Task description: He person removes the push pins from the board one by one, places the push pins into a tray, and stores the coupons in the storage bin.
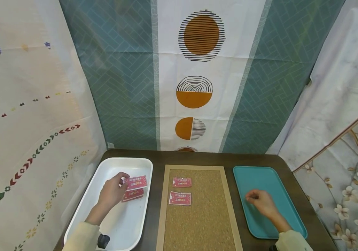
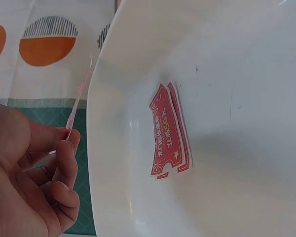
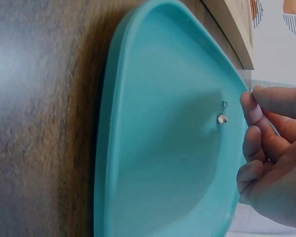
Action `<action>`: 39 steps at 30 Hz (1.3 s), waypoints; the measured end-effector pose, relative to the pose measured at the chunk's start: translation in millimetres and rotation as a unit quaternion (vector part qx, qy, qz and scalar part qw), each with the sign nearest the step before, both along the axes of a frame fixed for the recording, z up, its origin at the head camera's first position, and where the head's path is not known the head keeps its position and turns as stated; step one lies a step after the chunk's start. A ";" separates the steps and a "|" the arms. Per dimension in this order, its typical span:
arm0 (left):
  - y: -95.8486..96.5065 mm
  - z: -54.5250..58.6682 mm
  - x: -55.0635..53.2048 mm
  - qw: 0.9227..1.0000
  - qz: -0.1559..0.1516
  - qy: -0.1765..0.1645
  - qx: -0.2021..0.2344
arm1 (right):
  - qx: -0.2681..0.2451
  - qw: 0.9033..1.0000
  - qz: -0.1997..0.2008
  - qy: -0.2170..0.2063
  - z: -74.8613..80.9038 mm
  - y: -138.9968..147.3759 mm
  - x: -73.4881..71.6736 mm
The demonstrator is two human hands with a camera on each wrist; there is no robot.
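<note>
My left hand (image 1: 112, 191) pinches a red paper coupon (image 1: 136, 182) between thumb and fingers, above the white tray (image 1: 121, 223). In the left wrist view that coupon shows nearly edge-on. Below it, overlapping red coupons (image 2: 166, 131) lie on the tray floor. Over the teal tray (image 1: 279, 195), my right hand (image 1: 262, 203) has its thumb and index fingertips together. Nothing is plainly visible between them; a tiny thing could be hidden there. Beneath, a small shiny tack-like piece (image 3: 222, 119) and a tiny triangular piece (image 3: 225, 104) show on the teal tray.
Between the trays lies a wood-framed cork board (image 1: 205, 209). An upper coupon (image 1: 182, 182) and a lower coupon (image 1: 180, 198) are on its upper left part. Everything stands on a dark wooden table (image 1: 197, 157), with patterned cloths hanging behind and at both sides.
</note>
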State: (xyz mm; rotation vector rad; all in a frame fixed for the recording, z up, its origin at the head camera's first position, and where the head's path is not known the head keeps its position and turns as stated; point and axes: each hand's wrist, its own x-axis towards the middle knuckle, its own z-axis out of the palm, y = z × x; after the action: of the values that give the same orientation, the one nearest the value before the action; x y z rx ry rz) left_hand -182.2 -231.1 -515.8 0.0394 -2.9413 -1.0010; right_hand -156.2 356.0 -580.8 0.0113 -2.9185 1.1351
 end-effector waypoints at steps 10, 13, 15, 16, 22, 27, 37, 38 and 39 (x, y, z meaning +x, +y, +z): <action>-15.8 -11.9 -1.9 1.000 -0.005 -0.019 -0.007 | 0.016 1.000 -0.019 -0.008 3.0 6.2 0.8; -19.9 -17.2 -3.0 1.000 -0.002 -0.023 -0.010 | 0.025 1.000 -0.014 0.004 2.5 7.6 -0.4; -20.8 -19.3 -3.1 1.000 0.002 -0.026 -0.011 | 0.034 0.999 -0.013 0.012 0.7 7.8 -0.2; -21.3 -20.7 -3.6 1.000 0.003 -0.028 -0.011 | 0.039 0.999 -0.011 0.013 -0.7 7.9 0.1; -24.5 -27.9 -6.4 0.999 0.007 -0.047 -0.020 | 0.058 0.998 -0.009 0.030 -8.6 7.2 1.3; -27.0 -32.4 -5.8 0.998 0.010 -0.064 -0.028 | 0.064 0.997 -0.007 0.036 -13.0 7.3 2.7; -30.8 -41.8 -9.1 0.995 0.016 -0.094 -0.031 | 0.052 0.998 -0.009 0.021 -18.0 8.1 2.8; -31.0 -42.6 -8.9 0.995 0.015 -0.096 -0.030 | 0.050 0.998 -0.010 0.023 -17.9 7.6 2.9; -31.0 -43.3 -8.7 0.995 0.015 -0.098 -0.028 | 0.046 0.999 -0.012 0.024 -17.6 7.0 3.1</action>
State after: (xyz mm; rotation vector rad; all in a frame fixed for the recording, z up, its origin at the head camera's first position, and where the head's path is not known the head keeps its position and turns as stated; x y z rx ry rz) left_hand -191.0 -262.1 -559.1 0.1898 -3.1326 -0.9620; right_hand -153.1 363.0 -598.4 0.0037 -2.9174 0.9810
